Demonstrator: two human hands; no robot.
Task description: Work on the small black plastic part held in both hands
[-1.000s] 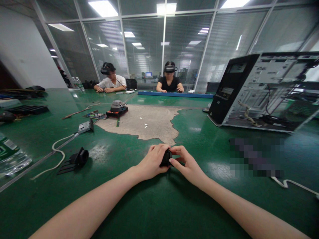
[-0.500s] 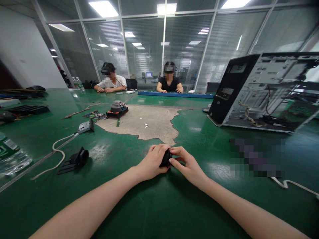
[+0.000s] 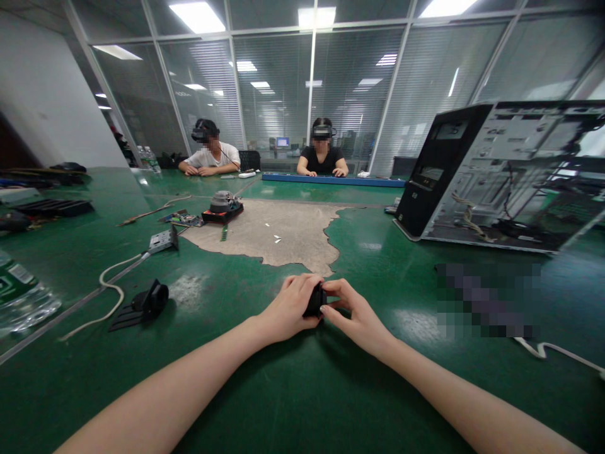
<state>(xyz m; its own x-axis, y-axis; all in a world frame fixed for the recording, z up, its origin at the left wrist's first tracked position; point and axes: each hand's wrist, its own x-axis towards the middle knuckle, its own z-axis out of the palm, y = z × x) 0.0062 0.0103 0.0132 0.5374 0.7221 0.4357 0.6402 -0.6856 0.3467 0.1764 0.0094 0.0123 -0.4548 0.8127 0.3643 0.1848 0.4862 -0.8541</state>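
Observation:
A small black block-like part (image 3: 314, 304) sits between my hands, low over the green table (image 3: 302, 403); its exact kind is hidden by my fingers. My left hand (image 3: 293, 304) is wrapped over its left side and top. From the right, my right hand (image 3: 355, 310) pinches its edge with thumb and fingertips. To the left lies a black plastic piece with a round opening and slatted flat part (image 3: 147, 304). A torn brown patch (image 3: 297, 236) of table surface begins just beyond my hands.
An open computer case (image 3: 442, 170) stands at the right. A heatsink fan (image 3: 224, 203), a metal box with a cable (image 3: 163, 241) and a water bottle (image 3: 23, 293) are on the left. Two people (image 3: 322, 154) sit across the table, beyond a blue bar (image 3: 331, 180). A blurred-out object (image 3: 482, 299) lies right.
My right thumb and fingers have shifted very slightly on the black part's edge. My left hand and the things on the table stay where they were.

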